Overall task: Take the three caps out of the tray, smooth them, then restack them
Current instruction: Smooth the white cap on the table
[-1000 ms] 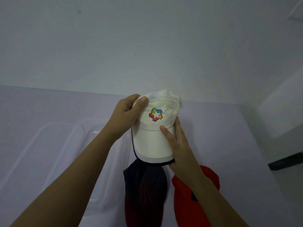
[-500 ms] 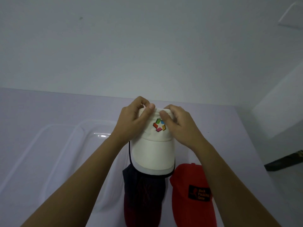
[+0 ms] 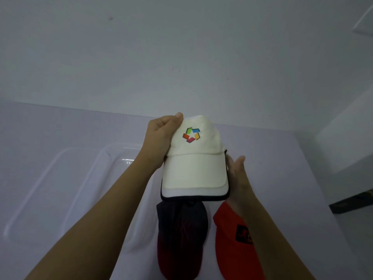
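Note:
I hold a white cap (image 3: 193,170) with a coloured pinwheel logo in the air over the table, its brim toward me. My left hand (image 3: 161,136) grips the left side of its crown. My right hand (image 3: 237,174) is at the brim's right edge, fingers under it, thumb free. Below the white cap a dark navy and maroon cap (image 3: 181,237) lies on the table. A red cap (image 3: 234,243) with a black patch lies to its right, partly behind my right forearm. The clear plastic tray (image 3: 66,174) stands at the left with nothing visible in it.
The pale table (image 3: 282,158) runs back to a grey wall. Its right edge drops to a darker floor, where a dark object (image 3: 351,205) lies.
My right hand left the crown top and slid down to the brim's right edge. The white cap is higher and its crown looks rounder.

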`<state>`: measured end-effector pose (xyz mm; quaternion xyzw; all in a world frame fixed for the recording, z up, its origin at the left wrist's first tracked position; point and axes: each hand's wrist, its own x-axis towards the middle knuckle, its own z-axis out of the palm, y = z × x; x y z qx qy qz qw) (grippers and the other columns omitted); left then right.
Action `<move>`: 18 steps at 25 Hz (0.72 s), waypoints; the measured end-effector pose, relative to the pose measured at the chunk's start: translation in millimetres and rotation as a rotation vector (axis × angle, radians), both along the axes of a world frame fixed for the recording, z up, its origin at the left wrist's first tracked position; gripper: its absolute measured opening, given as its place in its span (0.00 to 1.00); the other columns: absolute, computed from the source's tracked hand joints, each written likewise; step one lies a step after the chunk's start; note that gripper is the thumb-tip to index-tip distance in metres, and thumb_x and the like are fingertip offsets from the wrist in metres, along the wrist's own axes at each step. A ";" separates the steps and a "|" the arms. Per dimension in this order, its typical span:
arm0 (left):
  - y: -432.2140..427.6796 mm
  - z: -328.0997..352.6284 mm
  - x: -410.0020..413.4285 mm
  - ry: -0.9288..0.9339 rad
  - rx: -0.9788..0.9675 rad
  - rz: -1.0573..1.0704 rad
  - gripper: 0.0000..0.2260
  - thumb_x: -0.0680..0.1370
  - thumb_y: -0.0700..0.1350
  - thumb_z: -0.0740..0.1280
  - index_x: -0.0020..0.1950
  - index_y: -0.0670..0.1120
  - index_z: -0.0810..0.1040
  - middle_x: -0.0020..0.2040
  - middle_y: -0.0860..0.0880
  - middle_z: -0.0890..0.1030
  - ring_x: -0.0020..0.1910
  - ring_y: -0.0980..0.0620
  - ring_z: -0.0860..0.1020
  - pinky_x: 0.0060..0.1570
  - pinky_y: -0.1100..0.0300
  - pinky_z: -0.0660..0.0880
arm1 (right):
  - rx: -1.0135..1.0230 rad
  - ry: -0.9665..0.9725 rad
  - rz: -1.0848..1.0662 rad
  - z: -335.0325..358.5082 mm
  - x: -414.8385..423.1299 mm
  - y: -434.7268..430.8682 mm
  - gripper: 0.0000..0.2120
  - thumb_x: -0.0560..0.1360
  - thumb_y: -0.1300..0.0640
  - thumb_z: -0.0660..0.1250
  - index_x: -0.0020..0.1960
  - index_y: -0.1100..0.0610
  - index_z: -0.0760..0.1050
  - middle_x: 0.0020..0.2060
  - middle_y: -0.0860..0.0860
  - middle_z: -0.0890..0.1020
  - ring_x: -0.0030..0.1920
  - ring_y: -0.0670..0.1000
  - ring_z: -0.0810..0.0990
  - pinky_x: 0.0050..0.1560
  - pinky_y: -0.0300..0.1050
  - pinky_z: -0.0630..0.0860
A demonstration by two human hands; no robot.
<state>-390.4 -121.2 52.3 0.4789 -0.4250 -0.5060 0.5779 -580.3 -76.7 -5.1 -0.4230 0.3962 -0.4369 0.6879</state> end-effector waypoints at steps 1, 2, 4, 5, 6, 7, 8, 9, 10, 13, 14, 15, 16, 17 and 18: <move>-1.3 -2.3 -1.3 -0.022 -0.013 0.018 0.19 0.78 0.46 0.64 0.33 0.34 0.71 0.30 0.39 0.74 0.29 0.46 0.72 0.32 0.56 0.72 | 0.109 -0.136 0.037 -0.4 6.4 8.0 0.46 0.56 0.28 0.70 0.67 0.51 0.68 0.60 0.50 0.80 0.60 0.52 0.79 0.51 0.48 0.80; -3.1 -6.7 -2.6 -0.058 -0.020 0.029 0.20 0.77 0.47 0.65 0.34 0.31 0.71 0.32 0.37 0.73 0.31 0.44 0.72 0.34 0.53 0.71 | 0.193 -0.248 0.065 3.0 13.0 16.1 0.45 0.56 0.33 0.75 0.66 0.54 0.70 0.59 0.54 0.81 0.58 0.56 0.80 0.48 0.50 0.80; -4.1 -13.5 -5.5 -0.150 -0.010 0.047 0.19 0.77 0.48 0.65 0.34 0.33 0.74 0.33 0.37 0.76 0.32 0.44 0.74 0.37 0.51 0.72 | 0.252 -0.389 0.031 1.4 17.4 20.2 0.41 0.56 0.45 0.79 0.65 0.58 0.72 0.57 0.59 0.81 0.54 0.59 0.82 0.44 0.52 0.81; -3.1 -14.0 -7.9 -0.181 -0.006 0.043 0.17 0.77 0.49 0.65 0.33 0.38 0.77 0.33 0.40 0.78 0.33 0.45 0.76 0.38 0.52 0.74 | 0.259 -0.451 0.012 0.3 17.4 18.7 0.37 0.57 0.50 0.79 0.64 0.59 0.74 0.57 0.60 0.81 0.53 0.60 0.82 0.44 0.52 0.81; -1.5 -15.4 -9.3 -0.195 0.009 0.035 0.15 0.77 0.50 0.64 0.34 0.43 0.79 0.34 0.45 0.80 0.35 0.48 0.78 0.39 0.54 0.75 | 0.259 -0.480 -0.013 1.2 17.9 16.1 0.34 0.58 0.52 0.78 0.62 0.59 0.75 0.56 0.60 0.81 0.53 0.60 0.82 0.43 0.53 0.81; 0.9 -17.3 -10.7 -0.204 0.053 0.025 0.12 0.78 0.52 0.63 0.42 0.47 0.80 0.39 0.49 0.81 0.39 0.50 0.79 0.43 0.54 0.76 | 0.251 -0.488 -0.043 -0.8 17.3 12.9 0.32 0.58 0.54 0.78 0.61 0.59 0.76 0.56 0.60 0.81 0.53 0.61 0.82 0.44 0.53 0.81; 4.0 -21.4 -9.9 -0.211 0.137 0.017 0.13 0.78 0.55 0.60 0.55 0.50 0.78 0.48 0.51 0.80 0.47 0.51 0.79 0.49 0.53 0.76 | 0.243 -0.479 -0.071 -3.5 16.6 10.5 0.33 0.58 0.55 0.78 0.62 0.58 0.75 0.58 0.60 0.81 0.54 0.61 0.82 0.45 0.54 0.81; 8.3 -26.1 -7.9 -0.181 0.281 0.001 0.19 0.78 0.58 0.59 0.65 0.51 0.70 0.57 0.51 0.76 0.54 0.49 0.76 0.53 0.50 0.75 | 0.235 -0.470 -0.102 -8.3 15.1 7.6 0.35 0.59 0.56 0.78 0.65 0.57 0.74 0.60 0.59 0.80 0.56 0.60 0.80 0.48 0.56 0.80; 14.7 -32.1 -6.1 -0.104 0.454 -0.030 0.23 0.77 0.60 0.59 0.69 0.51 0.65 0.62 0.49 0.72 0.58 0.47 0.74 0.54 0.45 0.74 | 0.235 -0.461 -0.136 -11.4 14.5 4.7 0.35 0.61 0.57 0.76 0.66 0.56 0.72 0.62 0.59 0.78 0.59 0.60 0.79 0.52 0.58 0.79; 39.6 -50.7 -10.4 0.225 0.686 -0.237 0.18 0.77 0.51 0.62 0.64 0.45 0.71 0.56 0.44 0.77 0.52 0.44 0.78 0.50 0.46 0.77 | 0.231 -0.442 -0.194 -21.9 16.0 -7.6 0.27 0.70 0.60 0.66 0.68 0.56 0.69 0.63 0.59 0.77 0.60 0.60 0.78 0.56 0.58 0.78; 42.5 -57.0 -11.6 0.372 0.672 -0.241 0.14 0.77 0.47 0.62 0.61 0.43 0.73 0.52 0.43 0.80 0.48 0.44 0.79 0.48 0.48 0.77 | 0.219 -0.404 -0.196 -21.7 17.4 -9.6 0.25 0.71 0.60 0.64 0.68 0.56 0.69 0.63 0.59 0.77 0.59 0.60 0.79 0.54 0.56 0.79; 42.5 -61.9 -12.2 0.487 0.635 -0.214 0.12 0.76 0.43 0.62 0.59 0.41 0.75 0.49 0.42 0.83 0.45 0.45 0.81 0.47 0.51 0.78 | 0.193 -0.344 -0.190 -23.8 17.3 -11.6 0.24 0.72 0.59 0.65 0.68 0.56 0.69 0.62 0.58 0.78 0.60 0.59 0.78 0.53 0.55 0.80; 39.2 -68.2 -10.8 0.570 0.593 -0.187 0.12 0.76 0.40 0.61 0.58 0.39 0.75 0.47 0.42 0.84 0.44 0.45 0.83 0.46 0.52 0.79 | 0.180 -0.263 -0.176 -25.7 17.6 -13.7 0.23 0.73 0.56 0.65 0.68 0.55 0.69 0.62 0.57 0.78 0.60 0.59 0.78 0.52 0.53 0.80; 34.8 -72.6 -9.0 0.627 0.557 -0.168 0.12 0.76 0.38 0.61 0.58 0.38 0.75 0.46 0.42 0.85 0.43 0.46 0.84 0.44 0.53 0.81 | 0.201 -0.168 -0.162 -27.1 17.4 -16.0 0.24 0.72 0.52 0.66 0.67 0.53 0.69 0.62 0.55 0.78 0.61 0.58 0.77 0.49 0.52 0.81; 30.5 -75.5 -7.3 0.656 0.535 -0.157 0.13 0.75 0.36 0.60 0.58 0.37 0.75 0.46 0.42 0.85 0.43 0.46 0.84 0.41 0.55 0.82 | 0.257 -0.089 -0.142 -29.0 16.5 -18.2 0.25 0.71 0.48 0.66 0.67 0.50 0.69 0.62 0.54 0.78 0.60 0.58 0.78 0.46 0.50 0.81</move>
